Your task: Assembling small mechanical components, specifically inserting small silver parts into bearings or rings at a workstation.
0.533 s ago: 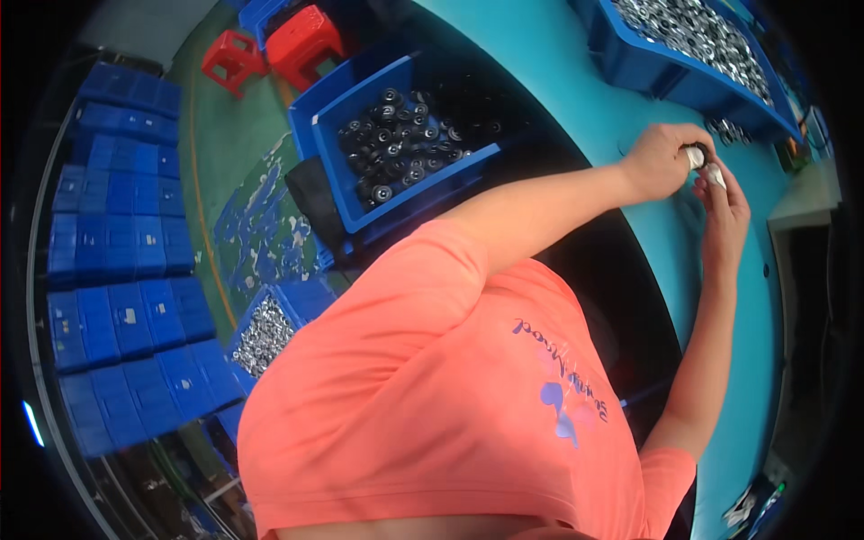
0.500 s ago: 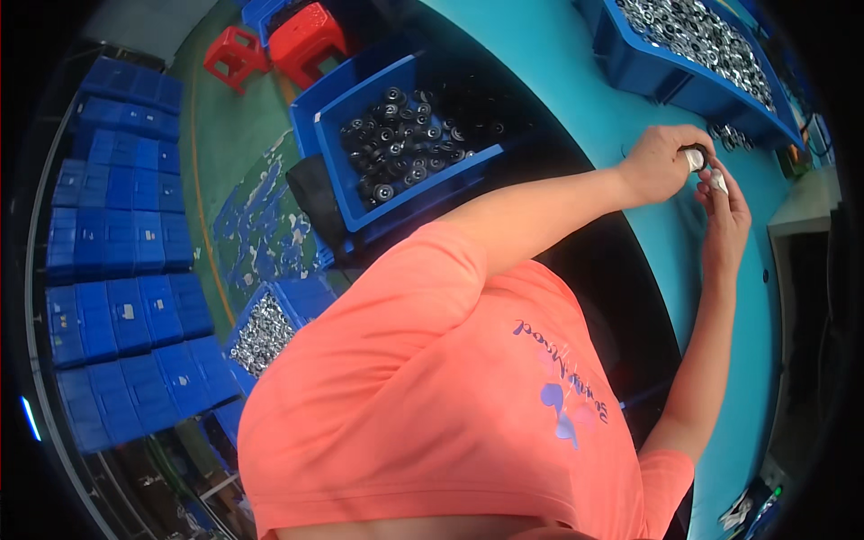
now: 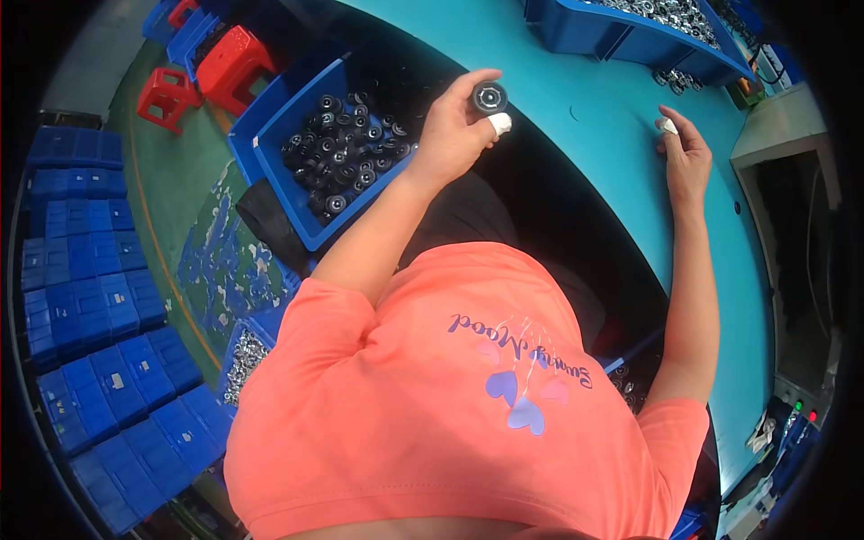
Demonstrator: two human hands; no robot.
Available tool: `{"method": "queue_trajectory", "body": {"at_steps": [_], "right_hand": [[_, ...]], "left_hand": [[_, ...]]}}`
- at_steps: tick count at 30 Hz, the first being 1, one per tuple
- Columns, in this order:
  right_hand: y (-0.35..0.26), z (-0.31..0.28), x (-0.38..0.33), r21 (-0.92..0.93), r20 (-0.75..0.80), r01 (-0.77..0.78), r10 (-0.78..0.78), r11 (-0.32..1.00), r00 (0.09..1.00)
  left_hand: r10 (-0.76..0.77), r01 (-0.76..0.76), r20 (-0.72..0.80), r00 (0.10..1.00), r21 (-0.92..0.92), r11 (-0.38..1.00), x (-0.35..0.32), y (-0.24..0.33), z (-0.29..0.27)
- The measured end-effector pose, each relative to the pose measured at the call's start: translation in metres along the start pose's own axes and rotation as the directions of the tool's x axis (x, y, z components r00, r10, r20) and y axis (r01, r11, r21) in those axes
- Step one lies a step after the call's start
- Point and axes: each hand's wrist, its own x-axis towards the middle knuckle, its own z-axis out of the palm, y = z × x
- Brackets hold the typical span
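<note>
My left hand (image 3: 454,130) is closed on a small black wheel (image 3: 490,97) with a metal centre, holding it by the rim between thumb and fingers. White tape wraps that thumb's tip. The wheel is over the dark gap between the table edge and a blue bin (image 3: 310,229) of similar black wheels (image 3: 337,153). Above the turquoise table (image 3: 621,153), my right hand (image 3: 688,157) is loosely curled, thumb and fingers apart, with nothing visible between them. Its thumb also has a white wrap at the tip.
A blue bin (image 3: 621,40) of shiny metal parts stands at the table's far side, with several loose parts (image 3: 675,81) beside it. Grey equipment (image 3: 765,148) borders the right. Red stools (image 3: 236,70) and stacked blue bins (image 3: 112,378) stand on the floor at left.
My hands were together over the table by the metal-parts bin. My left hand has moved left with the wheel toward the wheel bin; my right hand has come apart from it.
</note>
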Motion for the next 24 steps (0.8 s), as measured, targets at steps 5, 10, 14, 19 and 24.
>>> {"method": "queue_trajectory", "body": {"at_steps": [5, 10, 14, 19, 24], "right_hand": [[0.000, 0.004, -0.002, -0.069, -0.024, 0.010, -0.012, 0.998, 1.000], [0.008, 0.005, 0.002, -0.201, -0.019, 0.073, -0.079, 0.977, 0.997], [0.004, 0.016, -0.004, -0.381, 0.035, 0.262, -0.269, 0.887, 0.962], [-0.014, 0.025, -0.010, -0.567, 0.084, 0.296, -0.304, 0.769, 0.949], [-0.009, 0.024, -0.007, -0.594, 0.081, 0.311, -0.330, 0.742, 0.941]], "left_hand": [[-0.013, 0.013, 0.004, 1.000, -0.047, 0.999, -0.016, 0.004, -0.018], [-0.090, 0.097, 0.047, 0.995, -0.206, 0.974, -0.028, 0.006, -0.035], [-0.096, 0.090, -0.026, 0.995, -0.162, 0.983, -0.043, 0.001, -0.043], [-0.094, 0.090, -0.103, 0.990, -0.041, 0.995, -0.063, -0.005, -0.057], [-0.097, 0.077, -0.088, 0.991, -0.212, 0.974, -0.076, -0.001, -0.051]]}}
